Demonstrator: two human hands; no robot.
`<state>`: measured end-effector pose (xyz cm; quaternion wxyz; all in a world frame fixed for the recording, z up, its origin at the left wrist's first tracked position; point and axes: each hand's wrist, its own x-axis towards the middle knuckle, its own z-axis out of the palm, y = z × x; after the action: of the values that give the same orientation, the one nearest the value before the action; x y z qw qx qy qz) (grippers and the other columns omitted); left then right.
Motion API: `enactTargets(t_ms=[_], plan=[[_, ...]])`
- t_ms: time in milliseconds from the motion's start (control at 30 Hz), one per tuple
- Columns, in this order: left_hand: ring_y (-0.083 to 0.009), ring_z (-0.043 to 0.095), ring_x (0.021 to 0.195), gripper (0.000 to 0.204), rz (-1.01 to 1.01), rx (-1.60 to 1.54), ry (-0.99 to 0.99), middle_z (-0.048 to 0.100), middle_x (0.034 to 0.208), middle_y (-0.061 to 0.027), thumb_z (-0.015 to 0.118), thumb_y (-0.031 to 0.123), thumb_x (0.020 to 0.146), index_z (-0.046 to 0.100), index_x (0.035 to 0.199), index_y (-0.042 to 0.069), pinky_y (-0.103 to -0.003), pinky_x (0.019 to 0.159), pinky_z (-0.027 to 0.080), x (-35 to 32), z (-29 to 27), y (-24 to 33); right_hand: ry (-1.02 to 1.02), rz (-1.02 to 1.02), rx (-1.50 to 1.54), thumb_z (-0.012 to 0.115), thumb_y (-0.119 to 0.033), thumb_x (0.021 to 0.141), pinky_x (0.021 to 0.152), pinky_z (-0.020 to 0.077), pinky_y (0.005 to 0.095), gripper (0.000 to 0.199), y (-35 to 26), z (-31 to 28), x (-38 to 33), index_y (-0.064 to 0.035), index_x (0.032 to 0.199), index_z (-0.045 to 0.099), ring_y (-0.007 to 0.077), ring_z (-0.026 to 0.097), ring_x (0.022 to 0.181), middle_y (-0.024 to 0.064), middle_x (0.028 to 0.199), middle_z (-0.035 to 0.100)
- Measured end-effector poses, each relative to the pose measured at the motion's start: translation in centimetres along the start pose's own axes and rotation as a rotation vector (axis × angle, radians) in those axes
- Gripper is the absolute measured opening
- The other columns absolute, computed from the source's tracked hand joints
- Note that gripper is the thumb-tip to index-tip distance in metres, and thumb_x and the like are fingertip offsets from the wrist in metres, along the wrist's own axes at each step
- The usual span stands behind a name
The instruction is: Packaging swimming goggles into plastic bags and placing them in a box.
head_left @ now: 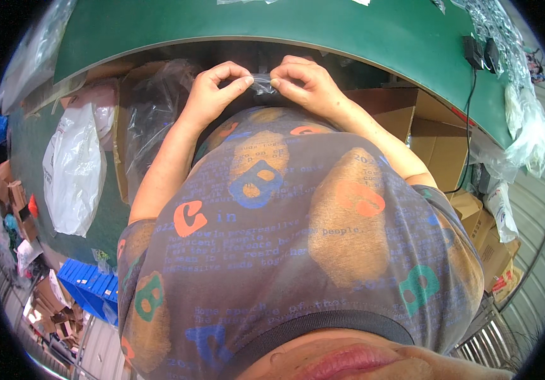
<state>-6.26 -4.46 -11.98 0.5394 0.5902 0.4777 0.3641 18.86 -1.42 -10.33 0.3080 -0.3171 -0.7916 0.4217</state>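
While both hands pinch it, the clear plastic bag (261,83) stretches between left hand (212,95) and right hand (304,82).

A packing workshop or small warehouse floor.

A long green counter (348,38) carries heaps of clear plastic bags (525,126) at its right end, with black power adapters (482,54) beside them. Below its near edge stand open cardboard boxes (437,142), one lined with plastic film, and a white sack (73,171); a blue crate (92,288) and flattened cartons (54,310) lie on the floor at left.
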Motion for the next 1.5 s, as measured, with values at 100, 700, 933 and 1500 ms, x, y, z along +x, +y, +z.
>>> enactTargets(t_ms=[100, 700, 933, 1500], plan=[[-0.008, 0.058, 0.093, 0.011, -0.026, -0.018, -0.008, 0.066, 0.095, 0.0028, 0.071, 0.013, 0.094, 0.07, 0.097, 0.003, -0.026, 0.087, 0.045, 0.2, 0.2, 0.1, 0.002, -0.007, -0.005, 0.071, -0.011, 0.09, 0.071, 0.0479, 0.0328, 0.012, 0.1, 0.0, 0.0, -0.002, 0.097, 0.069, 0.0196, 0.061, 0.078, 0.0061, 0.081, 0.062], [-0.0116, 0.064, 0.102, 0.031, -0.138, -0.252, -0.136, 0.072, 0.109, -0.0028, 0.078, 0.019, 0.089, 0.069, 0.116, 0.006, -0.03, 0.092, 0.051, 1.4, 3.6, -0.4, 0.081, -0.042, -0.193, 0.07, -0.017, 0.093, 0.069, 0.0508, 0.0357, 0.016, 1.2, -0.2, -0.6, -0.0034, 0.102, 0.071, 0.0234, 0.064, 0.079, 0.01, 0.087, 0.065], [-0.0135, 0.063, 0.109, 0.042, -0.14, -0.206, -0.111, 0.068, 0.118, -0.0057, 0.078, 0.018, 0.09, 0.062, 0.127, 0.003, -0.031, 0.096, 0.05, 2.7, 3.8, -3.2, -0.027, 0.226, -0.09, 0.07, -0.024, 0.095, 0.075, 0.0521, 0.0313, 0.024, 2.3, -0.5, 0.0, -0.0056, 0.11, 0.072, 0.0181, 0.066, 0.083, 0.0068, 0.093, 0.069], [-0.0181, 0.066, 0.105, 0.057, -0.154, -0.169, -0.076, 0.069, 0.115, -0.0111, 0.085, 0.024, 0.083, 0.059, 0.129, 0.002, -0.033, 0.09, 0.054, 2.9, 4.1, -3.7, -0.089, 0.371, -0.018, 0.069, -0.018, 0.091, 0.081, 0.0527, 0.03, 0.021, 2.3, -0.3, 0.8, -0.0046, 0.107, 0.074, 0.0133, 0.066, 0.088, 0.0048, 0.093, 0.07]])
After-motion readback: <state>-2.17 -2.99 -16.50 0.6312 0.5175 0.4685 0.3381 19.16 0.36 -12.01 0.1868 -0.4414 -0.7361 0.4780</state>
